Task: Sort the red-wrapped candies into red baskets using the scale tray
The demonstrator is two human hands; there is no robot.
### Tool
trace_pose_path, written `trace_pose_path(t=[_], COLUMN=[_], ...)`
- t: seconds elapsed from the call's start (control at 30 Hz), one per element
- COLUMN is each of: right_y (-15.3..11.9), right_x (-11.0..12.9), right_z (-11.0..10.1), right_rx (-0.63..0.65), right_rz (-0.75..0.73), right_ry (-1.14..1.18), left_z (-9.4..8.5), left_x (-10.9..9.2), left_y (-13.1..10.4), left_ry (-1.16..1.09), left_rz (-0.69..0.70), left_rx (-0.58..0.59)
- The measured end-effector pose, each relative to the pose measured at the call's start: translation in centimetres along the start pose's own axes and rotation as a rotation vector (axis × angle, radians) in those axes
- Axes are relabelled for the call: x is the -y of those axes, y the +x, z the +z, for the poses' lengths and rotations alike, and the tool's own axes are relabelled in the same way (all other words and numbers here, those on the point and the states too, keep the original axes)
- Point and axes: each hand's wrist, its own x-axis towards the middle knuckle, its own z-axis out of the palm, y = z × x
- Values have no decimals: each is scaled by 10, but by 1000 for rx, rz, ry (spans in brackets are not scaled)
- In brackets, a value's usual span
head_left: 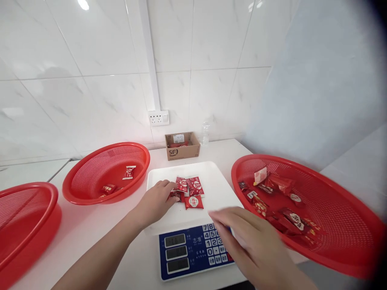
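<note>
Several small red snack packets (194, 202) lie in a loose group on the white tray (196, 220) of a digital scale. My left hand (157, 201) reaches in from the left, its thumb and fingers closed on a dark red packet (175, 196) at the group's left side. Over the tray's front right corner is my right hand (248, 237), smeared by motion. Its fingers point left, apart from the packets, and nothing shows in them. Part of the blue keypad panel (196, 253) is hidden under it.
A large red basket (341, 205) with several packets stands at the right. Two more red baskets, a middle one (87, 177) with a few packets and a nearer one (30, 201), sit at the left. Behind the scale are a cardboard box (184, 152) and a clear bottle (205, 133).
</note>
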Motion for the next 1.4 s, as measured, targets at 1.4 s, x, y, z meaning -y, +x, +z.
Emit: trace_pose_path(t=[1.4], right_y=[20], right_x=[-68], right_z=[30], right_rx=[79], right_rz=[330], right_ry=[-13], left_z=[8], left_x=[17], left_y=[46], left_ry=[-36], left_rz=[82], left_rx=[86])
